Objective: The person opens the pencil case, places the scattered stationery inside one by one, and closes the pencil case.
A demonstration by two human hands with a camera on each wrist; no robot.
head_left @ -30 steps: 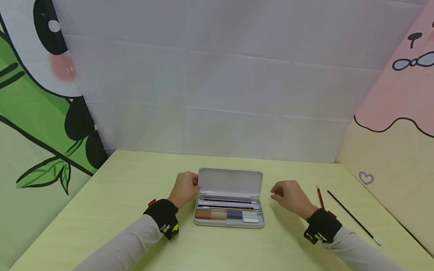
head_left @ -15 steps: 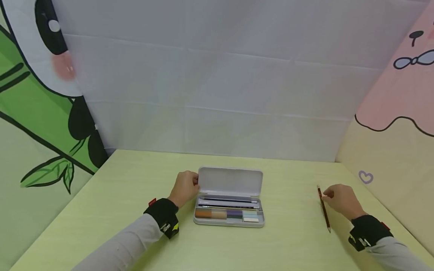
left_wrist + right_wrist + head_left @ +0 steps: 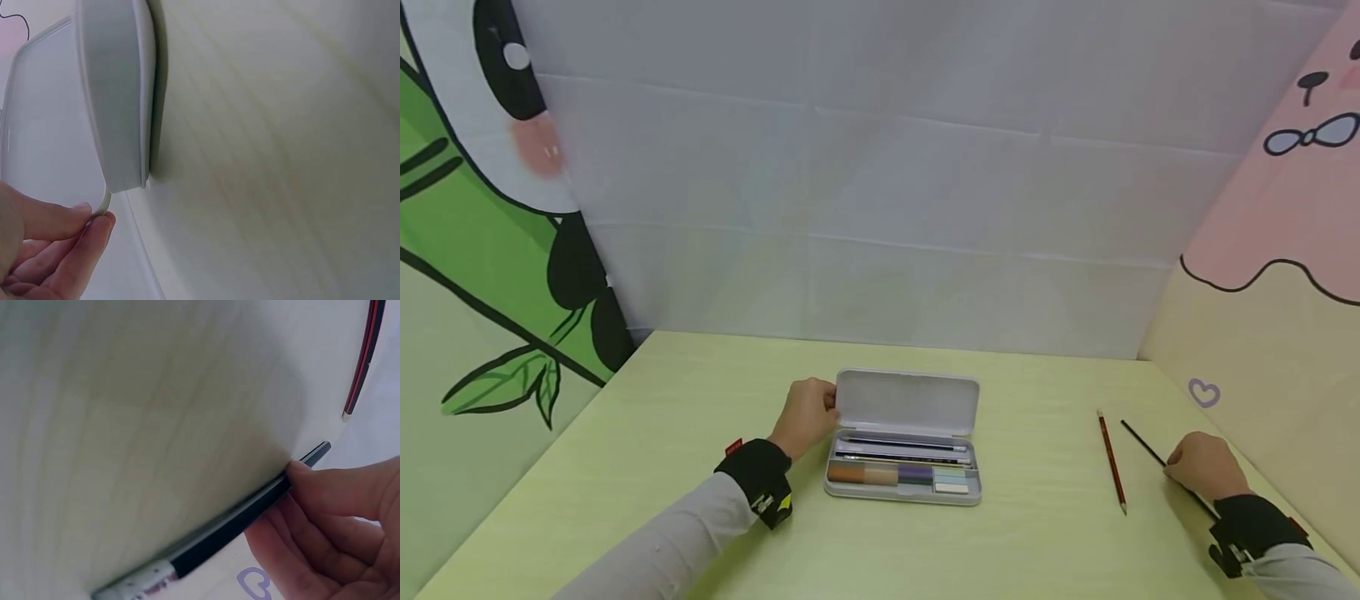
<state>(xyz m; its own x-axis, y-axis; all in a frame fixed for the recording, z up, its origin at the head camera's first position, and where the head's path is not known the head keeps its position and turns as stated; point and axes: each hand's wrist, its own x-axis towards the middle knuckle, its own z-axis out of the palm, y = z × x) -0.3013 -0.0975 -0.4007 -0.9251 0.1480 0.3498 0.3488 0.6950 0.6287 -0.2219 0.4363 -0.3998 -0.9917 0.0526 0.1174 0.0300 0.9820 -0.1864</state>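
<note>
My left hand (image 3: 806,417) pinches the left edge of the raised lid (image 3: 907,403) of a white pencil case (image 3: 904,499); the left wrist view has thumb and fingers at the lid's corner (image 3: 103,203). Inside the case lie two dark pencils (image 3: 902,458), an orange-and-beige block, a purple-and-green block and a pale eraser (image 3: 951,487). At the right, my right hand (image 3: 1206,468) pinches a long black pencil (image 3: 231,525) with a silver end (image 3: 140,582), between thumb and fingers. The pencil lies along the table, partly hidden by the hand.
A shorter red-and-black pencil (image 3: 1112,462) lies left of my right hand. A grey-white sheet (image 3: 880,183) hangs behind the pale yellow table (image 3: 1030,533). Cartoon-printed panels stand at the left (image 3: 490,292) and right (image 3: 1262,333).
My right hand has moved right, from beside the case past the red pencil, and now grips the black pencil. The left hand stays on the lid.
</note>
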